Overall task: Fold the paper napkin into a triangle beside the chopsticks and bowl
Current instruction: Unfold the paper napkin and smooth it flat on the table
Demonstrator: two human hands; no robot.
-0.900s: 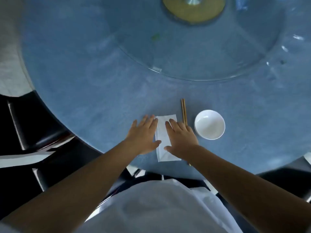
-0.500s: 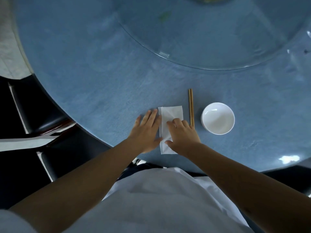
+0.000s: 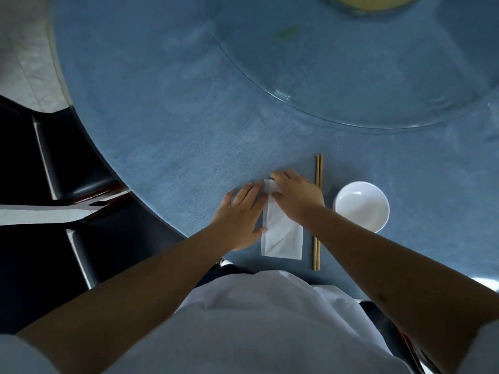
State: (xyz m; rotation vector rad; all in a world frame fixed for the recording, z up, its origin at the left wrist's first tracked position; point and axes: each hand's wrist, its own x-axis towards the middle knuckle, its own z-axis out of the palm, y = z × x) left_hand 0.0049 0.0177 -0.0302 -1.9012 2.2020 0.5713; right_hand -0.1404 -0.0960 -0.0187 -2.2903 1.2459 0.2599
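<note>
A white paper napkin [image 3: 282, 233] lies as a long folded rectangle on the blue table, just left of a pair of wooden chopsticks [image 3: 316, 249]. An empty white bowl [image 3: 361, 206] stands right of the chopsticks. My left hand [image 3: 240, 217] rests flat with fingers spread along the napkin's left edge, the thumb touching it. My right hand [image 3: 297, 197] covers the napkin's far end, fingers curled at its top corner; whether the paper is pinched there is hidden.
A large glass turntable [image 3: 351, 76] fills the far right of the blue round table [image 3: 167, 125]. Dark chairs [image 3: 70, 168] stand to the left, past the table's edge. My white shirt [image 3: 256, 327] fills the bottom of the view.
My right hand has slid away from me up the napkin to its far end, uncovering the near half. My left hand stays at the left edge. The camera has shifted.
</note>
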